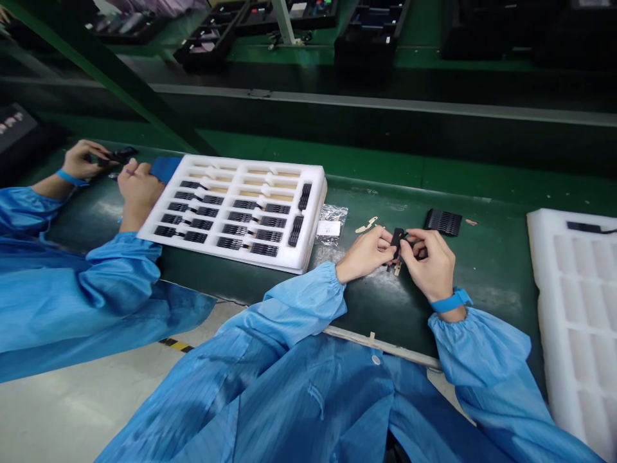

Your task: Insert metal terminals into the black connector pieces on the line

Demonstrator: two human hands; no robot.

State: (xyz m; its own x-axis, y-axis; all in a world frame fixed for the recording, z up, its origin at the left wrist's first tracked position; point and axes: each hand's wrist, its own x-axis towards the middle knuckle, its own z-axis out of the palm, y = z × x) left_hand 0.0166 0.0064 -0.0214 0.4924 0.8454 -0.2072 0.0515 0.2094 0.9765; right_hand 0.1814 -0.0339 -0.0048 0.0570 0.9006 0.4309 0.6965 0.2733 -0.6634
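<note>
Between my two hands is a small black flat part, seen in the head view in front of me over the green bench. My left hand [369, 253] pinches the black part [398, 242] from the left side. From the right, my right hand [430, 258] has its fingers closed on the same part; its fingertips partly hide it. Small tan strips [397, 267] lie on the bench just under my hands. A tan two-holed piece [366, 225] rests beyond my left hand. Past my right hand sits a group of black slotted parts [443, 222] in a row.
A white foam tray [315, 199] with black and tan parts in its slots stands to my left, a clear plastic bag [332, 222] beside it. Another foam tray [544, 276] is at the right. A co-worker's hands [139, 193] work at the far left. Black bins [369, 32] line the back.
</note>
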